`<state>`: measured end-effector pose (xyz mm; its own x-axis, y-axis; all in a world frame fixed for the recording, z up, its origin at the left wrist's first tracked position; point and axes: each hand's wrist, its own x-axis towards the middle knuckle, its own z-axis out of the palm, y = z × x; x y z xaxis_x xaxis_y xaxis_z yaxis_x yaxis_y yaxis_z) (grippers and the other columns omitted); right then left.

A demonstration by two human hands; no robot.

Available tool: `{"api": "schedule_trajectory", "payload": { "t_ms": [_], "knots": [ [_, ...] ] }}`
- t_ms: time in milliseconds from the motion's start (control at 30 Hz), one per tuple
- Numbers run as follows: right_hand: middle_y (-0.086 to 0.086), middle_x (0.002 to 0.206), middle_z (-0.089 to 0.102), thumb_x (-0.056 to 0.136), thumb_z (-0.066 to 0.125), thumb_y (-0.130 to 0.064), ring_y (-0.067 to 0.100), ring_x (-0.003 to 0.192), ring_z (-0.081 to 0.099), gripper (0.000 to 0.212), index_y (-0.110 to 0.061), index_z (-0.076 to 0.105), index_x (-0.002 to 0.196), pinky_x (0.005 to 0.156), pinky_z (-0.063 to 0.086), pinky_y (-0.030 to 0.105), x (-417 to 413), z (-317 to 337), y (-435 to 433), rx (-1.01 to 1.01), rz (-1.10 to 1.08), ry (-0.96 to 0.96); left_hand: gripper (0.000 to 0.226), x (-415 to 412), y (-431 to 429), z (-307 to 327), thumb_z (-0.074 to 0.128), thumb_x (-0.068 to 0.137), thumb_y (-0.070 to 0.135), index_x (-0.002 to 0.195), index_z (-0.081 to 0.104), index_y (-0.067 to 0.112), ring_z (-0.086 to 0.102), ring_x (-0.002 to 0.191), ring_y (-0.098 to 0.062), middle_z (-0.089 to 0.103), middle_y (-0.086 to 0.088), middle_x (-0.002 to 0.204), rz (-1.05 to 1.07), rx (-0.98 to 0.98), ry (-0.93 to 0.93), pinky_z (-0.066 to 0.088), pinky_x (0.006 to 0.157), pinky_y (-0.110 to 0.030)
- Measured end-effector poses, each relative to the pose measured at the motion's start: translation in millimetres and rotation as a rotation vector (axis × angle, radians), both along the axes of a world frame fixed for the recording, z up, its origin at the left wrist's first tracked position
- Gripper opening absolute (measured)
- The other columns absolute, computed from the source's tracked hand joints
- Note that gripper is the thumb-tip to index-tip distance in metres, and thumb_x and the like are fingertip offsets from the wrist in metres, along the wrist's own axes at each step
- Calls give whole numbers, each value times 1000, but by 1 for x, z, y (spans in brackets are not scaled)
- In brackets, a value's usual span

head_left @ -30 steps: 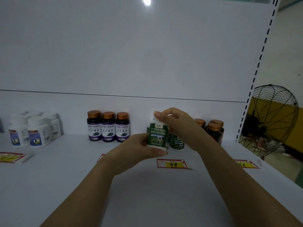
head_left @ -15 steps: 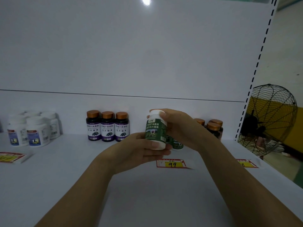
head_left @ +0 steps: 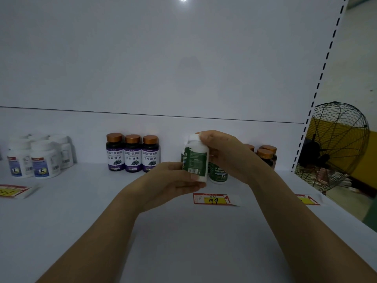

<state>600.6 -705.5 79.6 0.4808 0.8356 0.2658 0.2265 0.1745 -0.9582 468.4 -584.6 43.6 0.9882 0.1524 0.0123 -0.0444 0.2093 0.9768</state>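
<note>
**Above the shelf's middle, in both hands: one green-labelled bottle**

Grip: right hand (head_left: 222, 154) fingertips (head_left: 204, 137) curled round the white cap; left hand (head_left: 173, 180) wrapped about the base, thumb laid across the lower front. Top and bottom are probably held this way so the body can be spun freely for checking or facing.

Item: green-labelled bottle (head_left: 195, 158), white plastic, near upright. The barcode and fine-print panel face the camera, and the front shows only as a sliver at the left edge.

Position: clear of the shelf (head_left: 183, 231), just before a matching bottle (head_left: 218, 173) that stands behind the "99" price tag (head_left: 213, 199), likely its own slot.

Neighbours: three purple-labelled bottles (head_left: 132, 158) to the left, copper-capped dark bottles (head_left: 267, 157) to the right
</note>
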Motion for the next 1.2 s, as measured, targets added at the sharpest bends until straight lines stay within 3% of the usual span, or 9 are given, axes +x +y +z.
{"api": "schedule_trajectory", "payload": {
  "t_ms": [67,200,400,600,667,767,933,1033,1200],
  "knots": [
    [1,95,66,91,57,-26,15,88,64,20,-10,63,101,78,53,26,0,0,1,14,-43,-19,44,0,0,0,63,71,3,115,59,3,66,103,-29,69,-16,110,-3,-19,2,55,88,-34],
    [2,94,68,86,65,-26,18,88,65,22,-9,64,99,85,53,32,2,-2,4,55,-109,-29,53,3,1,-3,68,68,5,119,56,3,67,103,-26,67,-17,114,73,55,-17,55,87,-31],
    [2,113,67,91,58,-30,16,103,65,33,-15,60,121,89,55,30,0,-3,3,-51,-83,-137,47,6,4,-8,71,71,5,116,58,8,67,102,-24,67,-11,112,158,177,-22,52,93,-35],
    [5,113,66,89,63,-23,17,101,66,32,-14,59,120,84,57,29,3,7,-3,-187,-70,-216,40,9,-1,-15,74,78,28,114,57,24,62,96,-3,66,10,108,329,735,26,50,88,-21],
    [2,110,66,87,66,-26,17,98,66,29,-16,60,114,84,57,30,3,16,-5,-267,-143,-359,45,10,-4,-18,70,81,37,121,54,25,56,100,-1,59,15,113,435,934,28,43,89,-19],
    [-1,109,64,84,69,-32,18,97,64,30,-19,60,110,88,55,36,1,35,-7,-347,-297,-577,53,6,-4,-13,63,85,44,130,49,20,49,113,-10,55,6,124,595,1253,77,39,93,-23],
    [2,110,60,86,67,-31,18,92,62,31,-15,59,111,78,57,29,-11,59,-13,-470,-333,-716,59,-2,-2,3,51,88,56,128,49,13,50,111,-26,54,-9,122,464,1722,425,44,89,-35],
    [5,111,56,89,63,-26,20,89,62,32,-8,56,115,67,56,23,-21,60,-9,-598,-314,-776,54,-9,-4,8,51,87,57,118,55,12,53,101,-25,58,-8,112,423,1732,519,43,80,-33],
    [9,115,58,89,63,-26,23,92,65,34,-9,56,118,77,59,33,-38,56,0,-647,-273,-838,47,-26,-11,13,56,88,48,117,56,11,57,95,-22,60,-5,107,463,1576,554,51,87,-36]
  ]
}}
